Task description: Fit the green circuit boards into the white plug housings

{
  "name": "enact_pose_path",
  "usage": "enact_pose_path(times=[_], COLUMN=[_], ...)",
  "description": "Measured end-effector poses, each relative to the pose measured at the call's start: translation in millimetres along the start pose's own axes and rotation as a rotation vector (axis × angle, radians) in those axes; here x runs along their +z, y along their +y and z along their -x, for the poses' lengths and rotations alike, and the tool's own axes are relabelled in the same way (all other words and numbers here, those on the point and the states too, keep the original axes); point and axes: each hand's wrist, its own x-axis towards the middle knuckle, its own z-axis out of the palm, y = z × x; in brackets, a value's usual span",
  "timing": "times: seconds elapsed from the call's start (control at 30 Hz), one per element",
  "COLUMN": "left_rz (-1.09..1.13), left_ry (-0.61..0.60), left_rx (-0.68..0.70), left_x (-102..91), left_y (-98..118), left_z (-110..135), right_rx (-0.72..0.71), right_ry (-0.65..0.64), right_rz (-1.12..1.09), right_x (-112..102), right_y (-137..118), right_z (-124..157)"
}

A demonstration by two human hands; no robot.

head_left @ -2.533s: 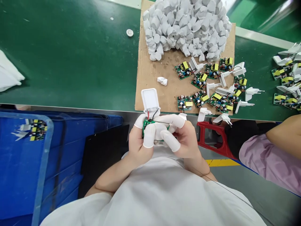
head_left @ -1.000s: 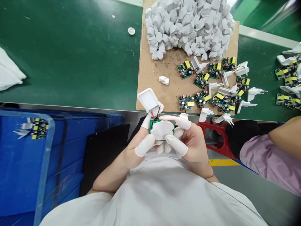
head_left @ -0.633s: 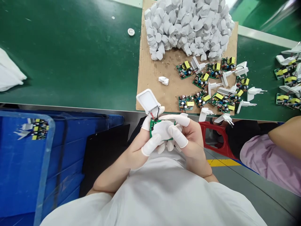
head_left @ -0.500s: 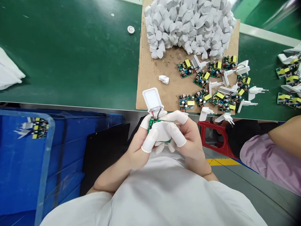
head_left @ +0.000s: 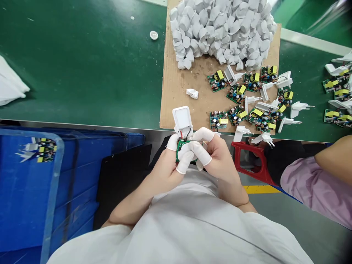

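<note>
In front of my body, just off the table edge, both hands hold a green circuit board (head_left: 179, 148). White finger cots cover my fingertips. My left hand (head_left: 167, 165) is closed around the board's left side, its thumb on the face. My right hand (head_left: 217, 157) is closed on the right side, with thumb and forefinger over the top. A pale, flat piece (head_left: 186, 148) lies on the board under my thumbs, mostly hidden. Red and black wires join the board to a white plug housing (head_left: 182, 117) standing beyond my fingers.
A heap of light grey pieces (head_left: 220, 33) covers the back of a cardboard sheet (head_left: 176, 80). A crumpled white piece (head_left: 192, 94) and several wired circuit boards (head_left: 242, 99) lie nearer. Blue crates (head_left: 77, 176) stand left. A co-worker's lilac clothing (head_left: 316, 183) and a red stool (head_left: 253, 163) are right.
Hands, board and plug housing have shifted slightly right, and the housing stands more upright. My thumbs have closed in over the pale piece, so less of it shows.
</note>
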Motion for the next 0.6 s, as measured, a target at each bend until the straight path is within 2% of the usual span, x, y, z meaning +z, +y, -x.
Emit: enact_pose_path(times=[0.2, 0.33, 0.47, 0.6], left_rz=[0.099, 0.219, 0.384, 0.450], left_ry=[-0.136, -0.087, -0.106, -0.008], left_rx=[-0.039, -0.079, -0.101, -0.181], left_x=[0.2, 4.2, 5.5, 10.4], left_y=[-0.7, -2.0, 0.6, 9.4], left_z=[2.5, 3.8, 3.0, 1.6], right_rx=[-0.047, 0.000, -0.004, -0.021], right_ry=[0.013, -0.085, -0.050, -0.086], right_rz=[-0.017, -0.131, -0.114, -0.104], right_x=[-4.5, -9.0, -6.6, -4.8], right_y=[-4.3, -1.4, 0.1, 1.1], right_z=[1.4, 2.7, 6.8, 11.4])
